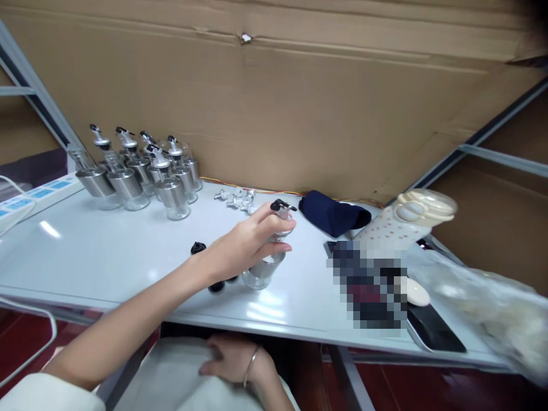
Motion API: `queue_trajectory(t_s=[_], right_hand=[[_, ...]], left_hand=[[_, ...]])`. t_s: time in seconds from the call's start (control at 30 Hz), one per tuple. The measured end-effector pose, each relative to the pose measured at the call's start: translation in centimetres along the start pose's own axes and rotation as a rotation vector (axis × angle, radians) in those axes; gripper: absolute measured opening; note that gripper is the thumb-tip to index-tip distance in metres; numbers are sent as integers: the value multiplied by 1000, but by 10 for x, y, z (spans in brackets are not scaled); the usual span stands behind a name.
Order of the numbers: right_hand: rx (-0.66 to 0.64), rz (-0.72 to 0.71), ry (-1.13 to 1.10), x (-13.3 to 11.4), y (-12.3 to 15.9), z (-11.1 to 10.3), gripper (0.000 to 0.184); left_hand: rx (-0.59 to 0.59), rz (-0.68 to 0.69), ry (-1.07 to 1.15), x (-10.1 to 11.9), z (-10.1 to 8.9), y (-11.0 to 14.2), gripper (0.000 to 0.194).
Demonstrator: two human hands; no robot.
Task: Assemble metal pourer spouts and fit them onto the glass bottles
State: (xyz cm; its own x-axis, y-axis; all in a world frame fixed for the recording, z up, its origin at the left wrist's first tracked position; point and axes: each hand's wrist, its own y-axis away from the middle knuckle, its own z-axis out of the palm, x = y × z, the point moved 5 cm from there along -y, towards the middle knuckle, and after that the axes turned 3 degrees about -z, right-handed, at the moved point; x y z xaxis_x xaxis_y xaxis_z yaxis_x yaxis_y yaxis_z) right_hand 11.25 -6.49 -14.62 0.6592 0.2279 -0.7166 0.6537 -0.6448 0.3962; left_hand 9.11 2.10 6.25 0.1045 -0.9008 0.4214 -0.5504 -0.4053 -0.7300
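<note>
My left hand (244, 242) is closed around the silver top of a glass oil dispenser bottle (261, 277), which stands upright near the table's front. A black-tipped pour spout (283, 206) sticks up above the fingers. Just left of the bottle, partly behind my wrist, are small black caps (216, 286), and another black piece (198, 248) lies beyond my forearm. Behind the hand is a cluster of small whitish, clear-looking spout parts (235, 200). My right hand (233, 359), with a bracelet at its wrist, lies on my lap below the table edge, fingers extended and holding nothing.
Several steel-banded glass bottles (173, 197) stand at the back left, some with spouts. A power strip (38, 197) runs along the left edge. To the right are a dark blue cloth (331, 212), a spotted cream flask (391, 225), a phone (436, 328) and a plastic bag (492, 308).
</note>
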Motion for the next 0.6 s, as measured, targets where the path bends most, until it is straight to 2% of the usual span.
queue_trajectory(t_s=[0.07, 0.1, 0.17, 0.23, 0.27, 0.3, 0.33, 0.37, 0.4, 0.43, 0.47, 0.5, 0.53, 0.6], right_hand=[[-163, -107, 3, -12, 17, 7, 35], [-201, -194, -11, -23, 31, 7, 36], [-135, -348, -95, -43, 64, -6, 36], [-13, -578, -266, -65, 97, -29, 38], [96, -694, -361, -74, 111, -45, 35], [292, -788, -441, -80, 121, -64, 26], [545, -875, -503, -84, 130, -83, 18], [884, -941, -549, -84, 139, -102, 16], [1202, -954, -531, -83, 147, -115, 15], [1464, -907, -457, -85, 151, -123, 16], [1659, -846, -375, -87, 154, -128, 16], [1804, -802, -328, -90, 156, -132, 16], [1868, -780, -309, -93, 158, -136, 16], [1901, -764, -251, -98, 165, -141, 17]], left_hand=[[32, -23, 86, 0, 2, 3, 22], [48, -36, 128, -1, 3, 5, 22], [79, -70, 192, -2, 5, 8, 21], [110, -117, 216, -3, 8, 12, 23], [139, -139, 223, -4, 10, 15, 25], [174, -154, 233, -3, 12, 18, 27], [213, -166, 247, -3, 14, 21, 31], [253, -174, 270, -1, 17, 24, 34], [289, -181, 300, 0, 20, 27, 36], [314, -190, 328, 2, 23, 30, 37], [330, -198, 347, 4, 25, 33, 37], [344, -201, 352, 6, 27, 35, 37], [352, -198, 345, 8, 28, 37, 37], [350, -177, 305, 11, 30, 39, 36]])
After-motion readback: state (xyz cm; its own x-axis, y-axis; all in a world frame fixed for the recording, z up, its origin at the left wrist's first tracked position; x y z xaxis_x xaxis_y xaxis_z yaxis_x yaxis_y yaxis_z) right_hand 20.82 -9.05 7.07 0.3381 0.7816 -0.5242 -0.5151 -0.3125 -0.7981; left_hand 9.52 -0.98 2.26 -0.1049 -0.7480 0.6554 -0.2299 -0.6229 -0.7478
